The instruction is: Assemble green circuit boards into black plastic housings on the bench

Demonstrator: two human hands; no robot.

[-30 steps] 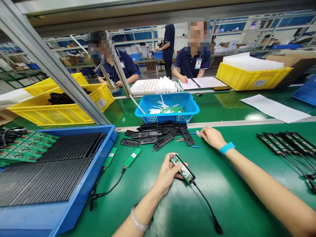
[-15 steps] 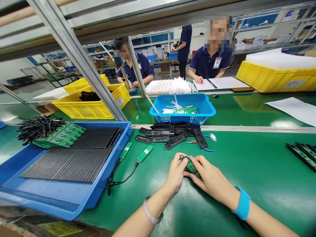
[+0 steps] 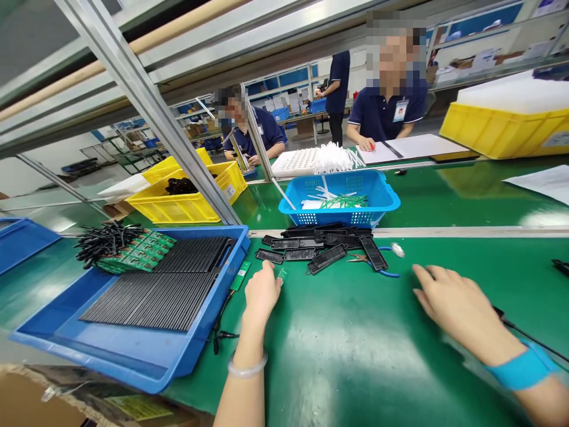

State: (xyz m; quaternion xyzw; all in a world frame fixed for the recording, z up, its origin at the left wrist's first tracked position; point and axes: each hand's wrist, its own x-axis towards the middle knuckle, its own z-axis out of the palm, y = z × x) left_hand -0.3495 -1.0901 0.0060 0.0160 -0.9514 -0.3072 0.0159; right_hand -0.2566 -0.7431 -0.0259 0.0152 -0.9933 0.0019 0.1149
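Observation:
My left hand (image 3: 262, 290) is closed over a small green circuit board (image 3: 283, 274), whose end shows past the fingers; the exact grip is hidden. Just left of it, a second green circuit board (image 3: 240, 276) with a black cable lies against the blue tray. My right hand (image 3: 453, 305) is over the table at the right, palm down, fingers apart, with no object showing in them. By its wrist runs a black cable (image 3: 528, 338); whatever it joins is hidden behind the hand. Several black plastic cases (image 3: 326, 258) lie ahead, beside blue-handled pliers (image 3: 387, 273).
The large blue tray (image 3: 133, 367) at left holds black slats (image 3: 146, 299) and stacked wired boards (image 3: 137, 249). A blue basket (image 3: 340, 210) with white and green strips stands behind the cases. A slanted metal post (image 3: 178, 148) rises at left. Co-workers sit across the bench.
My hands have parted. The left moved left onto a circuit board; the right moved right, and the board both were holding is out of sight. The view has shifted slightly left.

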